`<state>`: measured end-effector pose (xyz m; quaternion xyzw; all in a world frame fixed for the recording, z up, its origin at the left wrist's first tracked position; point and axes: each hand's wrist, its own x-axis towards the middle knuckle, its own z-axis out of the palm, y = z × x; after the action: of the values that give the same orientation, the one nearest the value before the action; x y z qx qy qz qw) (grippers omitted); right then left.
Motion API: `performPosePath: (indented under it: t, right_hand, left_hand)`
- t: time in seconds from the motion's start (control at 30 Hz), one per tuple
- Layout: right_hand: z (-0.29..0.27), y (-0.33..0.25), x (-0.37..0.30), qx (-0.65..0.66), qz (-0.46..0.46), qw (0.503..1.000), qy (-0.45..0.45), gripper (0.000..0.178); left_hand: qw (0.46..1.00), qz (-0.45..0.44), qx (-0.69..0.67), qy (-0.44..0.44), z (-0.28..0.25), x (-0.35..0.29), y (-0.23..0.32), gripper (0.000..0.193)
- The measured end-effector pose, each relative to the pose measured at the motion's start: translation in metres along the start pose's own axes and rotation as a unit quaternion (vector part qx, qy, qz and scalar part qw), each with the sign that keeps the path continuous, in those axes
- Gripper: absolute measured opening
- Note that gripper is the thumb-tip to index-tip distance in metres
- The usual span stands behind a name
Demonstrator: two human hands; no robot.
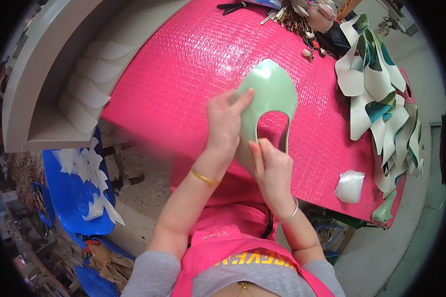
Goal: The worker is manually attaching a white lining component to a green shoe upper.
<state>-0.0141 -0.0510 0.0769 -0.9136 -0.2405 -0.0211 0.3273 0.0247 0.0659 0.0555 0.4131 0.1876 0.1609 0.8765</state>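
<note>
A glossy mint-green shoe upper is held up over the pink table, its pointed toe turned away from me and its oval foot opening facing me. My left hand grips its left edge, with the thumb lying on the green surface. My right hand pinches the near rim of the opening between thumb and fingers. Both hands are closed on the same piece. Part of the upper's near end is hidden behind my right hand.
A pink-covered table stretches ahead. Piled shoe uppers line its right side, near a white translucent piece. Brushes and small items lie at the back. Left are a grey shelf with white pieces and a blue chair holding white scraps.
</note>
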Motion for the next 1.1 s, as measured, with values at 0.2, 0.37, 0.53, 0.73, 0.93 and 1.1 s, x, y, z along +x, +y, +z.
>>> performPosePath:
  t: [0.2,0.37,0.53,0.73,0.93,1.1]
  right_hand:
    - [-0.005,-0.004,-0.049,-0.072,-0.020,0.997,-0.006,0.015]
    - [-0.027,-0.002,-0.064,-0.058,-0.114,0.987,-0.097,0.024]
    - [-0.064,0.040,-0.018,0.193,-0.010,0.978,-0.081,0.038]
    - [-0.040,0.071,0.010,0.519,0.120,0.845,0.043,0.026]
    - [-0.041,0.033,0.023,0.588,0.098,0.796,0.104,0.020]
    - [-0.056,0.028,0.030,0.517,0.062,0.847,0.101,0.017]
  left_hand:
    - [0.999,-0.040,-0.002,0.003,-0.001,0.030,-0.011,0.011]
    - [0.985,-0.151,-0.007,-0.084,-0.015,0.053,-0.023,0.018]
    - [0.929,-0.211,0.056,-0.298,-0.016,0.044,0.024,0.024]
    - [0.799,0.137,0.556,-0.185,-0.001,-0.017,0.047,0.022]
    - [0.883,-0.174,0.303,-0.312,0.013,-0.043,0.021,0.026]
    - [0.924,-0.113,0.186,-0.314,0.016,-0.048,0.021,0.030]
